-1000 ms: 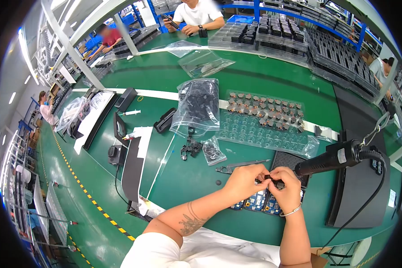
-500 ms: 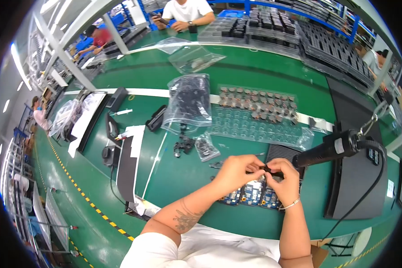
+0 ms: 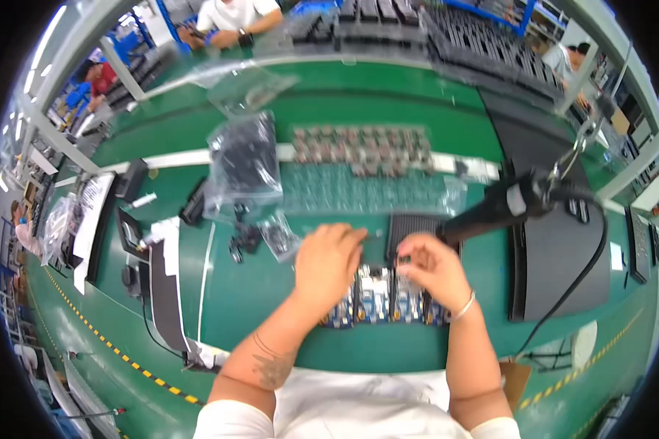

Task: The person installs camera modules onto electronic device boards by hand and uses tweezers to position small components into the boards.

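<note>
My right hand (image 3: 436,272) is above the row of blue circuit boards (image 3: 373,296), with thumb and fingers pinched on a small dark part (image 3: 400,260), too blurred to identify. To its left, my left hand (image 3: 328,265) reaches palm-down over the left end of the boards. Its fingers stretch forward, and its underside is hidden; I see nothing held in it. A dark ribbed block (image 3: 414,228) lies just beyond my right hand. Beside my left hand lies a small clear bag of dark parts (image 3: 278,235).
A black cylindrical tool (image 3: 494,208) hangs from a hook at the right, its cable curving down. Behind the boards lie clear trays with round parts (image 3: 362,146) and a large bag of dark pieces (image 3: 245,157). Loose black parts (image 3: 245,241) lie left. Another person (image 3: 234,22) sits across.
My hands have separated: the left let go and moved left, while the right keeps the small dark part. The camera view has shifted, moving the scene left in the picture.
</note>
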`<act>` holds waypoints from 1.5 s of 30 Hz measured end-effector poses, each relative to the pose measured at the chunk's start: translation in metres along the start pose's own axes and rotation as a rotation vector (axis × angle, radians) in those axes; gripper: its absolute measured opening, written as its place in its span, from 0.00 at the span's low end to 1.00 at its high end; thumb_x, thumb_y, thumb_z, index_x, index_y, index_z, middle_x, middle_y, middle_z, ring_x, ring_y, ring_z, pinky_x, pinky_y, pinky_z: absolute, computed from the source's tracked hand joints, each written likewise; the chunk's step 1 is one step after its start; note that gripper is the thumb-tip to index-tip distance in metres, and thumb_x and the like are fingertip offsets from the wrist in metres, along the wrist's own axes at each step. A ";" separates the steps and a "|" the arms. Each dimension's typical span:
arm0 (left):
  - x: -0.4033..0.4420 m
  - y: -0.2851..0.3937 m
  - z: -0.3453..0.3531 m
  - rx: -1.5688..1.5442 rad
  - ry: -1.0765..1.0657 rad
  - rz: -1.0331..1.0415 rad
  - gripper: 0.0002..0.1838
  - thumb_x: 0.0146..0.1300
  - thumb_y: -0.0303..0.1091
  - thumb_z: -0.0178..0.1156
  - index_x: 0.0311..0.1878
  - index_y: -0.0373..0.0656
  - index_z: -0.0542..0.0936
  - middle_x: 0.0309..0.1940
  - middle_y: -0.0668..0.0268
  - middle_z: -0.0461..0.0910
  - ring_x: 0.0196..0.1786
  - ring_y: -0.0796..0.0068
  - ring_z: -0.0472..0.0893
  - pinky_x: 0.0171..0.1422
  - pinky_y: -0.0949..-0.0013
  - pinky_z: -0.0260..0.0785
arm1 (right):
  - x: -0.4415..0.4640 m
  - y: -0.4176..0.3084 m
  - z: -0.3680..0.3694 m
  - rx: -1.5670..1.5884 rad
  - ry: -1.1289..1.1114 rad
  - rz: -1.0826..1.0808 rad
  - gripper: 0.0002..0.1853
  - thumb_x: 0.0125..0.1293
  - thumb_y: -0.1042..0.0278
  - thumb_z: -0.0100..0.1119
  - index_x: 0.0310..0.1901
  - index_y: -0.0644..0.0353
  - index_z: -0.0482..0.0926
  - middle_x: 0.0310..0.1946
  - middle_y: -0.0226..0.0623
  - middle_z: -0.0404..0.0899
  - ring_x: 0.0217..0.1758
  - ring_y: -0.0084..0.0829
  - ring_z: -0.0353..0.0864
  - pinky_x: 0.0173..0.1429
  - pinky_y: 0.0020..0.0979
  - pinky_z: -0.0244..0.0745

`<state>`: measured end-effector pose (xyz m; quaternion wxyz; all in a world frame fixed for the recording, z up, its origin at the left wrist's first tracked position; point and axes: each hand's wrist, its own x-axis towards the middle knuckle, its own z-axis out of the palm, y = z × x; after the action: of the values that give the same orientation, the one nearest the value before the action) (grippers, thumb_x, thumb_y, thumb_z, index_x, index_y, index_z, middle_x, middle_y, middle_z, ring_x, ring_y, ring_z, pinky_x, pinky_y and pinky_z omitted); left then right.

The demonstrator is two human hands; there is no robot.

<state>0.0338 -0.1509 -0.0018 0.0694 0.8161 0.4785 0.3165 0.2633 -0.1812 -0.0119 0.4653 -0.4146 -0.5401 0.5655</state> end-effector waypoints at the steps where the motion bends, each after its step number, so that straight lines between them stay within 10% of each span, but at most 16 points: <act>1: 0.000 0.001 -0.002 0.037 0.004 0.041 0.10 0.61 0.32 0.67 0.47 0.47 0.87 0.42 0.63 0.83 0.45 0.58 0.81 0.50 0.56 0.72 | -0.003 -0.001 -0.002 0.020 0.015 0.036 0.16 0.64 0.83 0.68 0.52 0.65 0.78 0.50 0.32 0.80 0.54 0.22 0.81 0.60 0.26 0.77; 31: -0.010 0.031 0.025 -0.268 0.053 0.230 0.09 0.53 0.30 0.75 0.36 0.47 0.84 0.34 0.69 0.82 0.36 0.66 0.80 0.40 0.63 0.72 | -0.014 0.001 -0.017 0.014 -0.041 0.010 0.16 0.59 0.83 0.73 0.50 0.66 0.86 0.51 0.37 0.83 0.47 0.24 0.83 0.54 0.25 0.83; 45: -0.021 0.039 0.015 -0.047 -0.159 0.310 0.06 0.58 0.35 0.71 0.39 0.52 0.87 0.26 0.73 0.81 0.30 0.71 0.80 0.36 0.64 0.65 | -0.018 -0.002 -0.037 -0.654 0.015 -0.198 0.17 0.52 0.81 0.75 0.46 0.58 0.90 0.44 0.36 0.88 0.54 0.36 0.84 0.61 0.35 0.78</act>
<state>0.0636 -0.1864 -0.0068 0.0763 0.9007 0.3325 0.2691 0.3034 -0.1903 -0.0127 0.3643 -0.4914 -0.7273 0.3113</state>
